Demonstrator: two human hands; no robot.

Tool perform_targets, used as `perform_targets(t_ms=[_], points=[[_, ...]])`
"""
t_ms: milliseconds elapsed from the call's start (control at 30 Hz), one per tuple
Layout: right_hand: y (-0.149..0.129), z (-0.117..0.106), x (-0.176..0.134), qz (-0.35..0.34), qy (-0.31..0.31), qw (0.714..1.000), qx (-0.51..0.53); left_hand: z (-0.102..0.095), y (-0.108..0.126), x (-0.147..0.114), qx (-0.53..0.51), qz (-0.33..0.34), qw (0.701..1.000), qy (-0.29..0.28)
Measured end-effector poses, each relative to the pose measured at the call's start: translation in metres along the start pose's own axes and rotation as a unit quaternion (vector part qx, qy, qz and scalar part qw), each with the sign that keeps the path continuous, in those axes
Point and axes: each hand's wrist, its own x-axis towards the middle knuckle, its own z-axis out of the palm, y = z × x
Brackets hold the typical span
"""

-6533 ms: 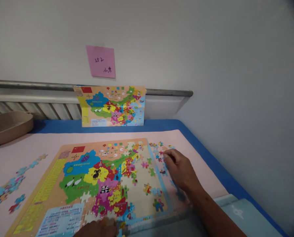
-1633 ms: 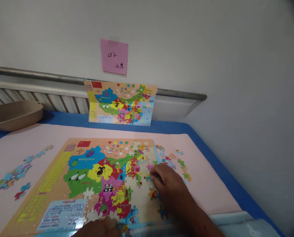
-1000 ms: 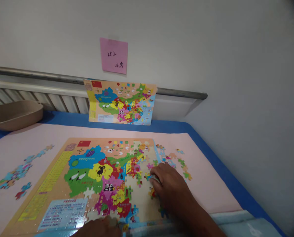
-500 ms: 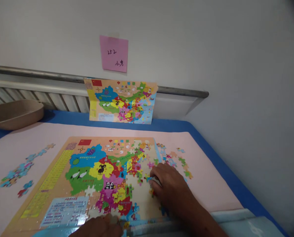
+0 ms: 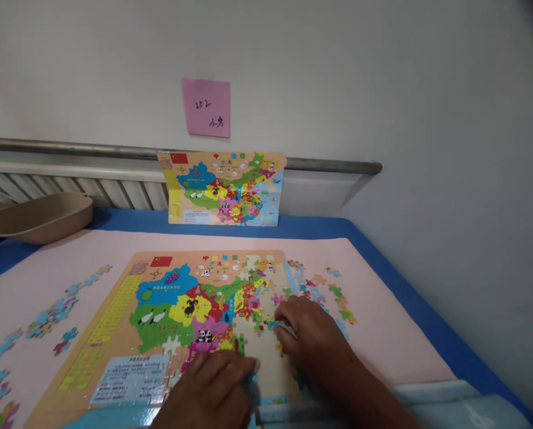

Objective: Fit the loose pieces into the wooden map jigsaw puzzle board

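A colourful map jigsaw board [image 5: 114,310] lies flat on the pink mat, its left and middle filled in and a pale bare patch at the right. My right hand [image 5: 309,333] rests on that bare patch, fingertips pinching a small blue puzzle piece [image 5: 273,325] against the board. My left hand [image 5: 217,384] lies flat over the board's lower middle, pressing on the pieces there. Loose puzzle pieces [image 5: 327,292] are scattered just right of the board, beyond my right hand.
A printed reference map [image 5: 224,187] leans against the wall rail, below a pink sticky note [image 5: 206,107]. More loose blue pieces [image 5: 47,313] lie on the pink mat [image 5: 383,339] at the left. A tan tray [image 5: 40,217] sits far left on the blue table [image 5: 320,226].
My left hand has moved up from the board's bottom edge onto its lower middle. My right hand stays on the bare patch with the piece. The view has shifted slightly left.
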Motion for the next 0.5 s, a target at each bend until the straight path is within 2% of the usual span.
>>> perform_targets(t_ms=[67, 133, 233, 333, 500], points=[[0.0, -0.001, 0.0, 0.005, -0.01, 1.0, -0.002, 0.007, -0.006, 0.012, 0.004, 0.022, 1.0, -0.017], [0.0, -0.001, 0.0, 0.005, -0.015, 1.0, -0.006, 0.009, -0.009, 0.02, -0.015, 0.001, 0.998, -0.068], [0.0, 0.0, 0.001, -0.001, -0.011, 1.0, -0.011, 0.003, -0.009, 0.028, -0.077, -0.071, 0.985, -0.138], [0.0, 0.002, 0.0, -0.009, -0.001, 1.0, -0.012, -0.006, -0.007, 0.036, -0.123, -0.111, 0.966, -0.2], [0.002, 0.005, -0.001, -0.022, 0.019, 1.0, -0.011, -0.014, -0.006, 0.049, -0.152, -0.133, 0.948, -0.247]])
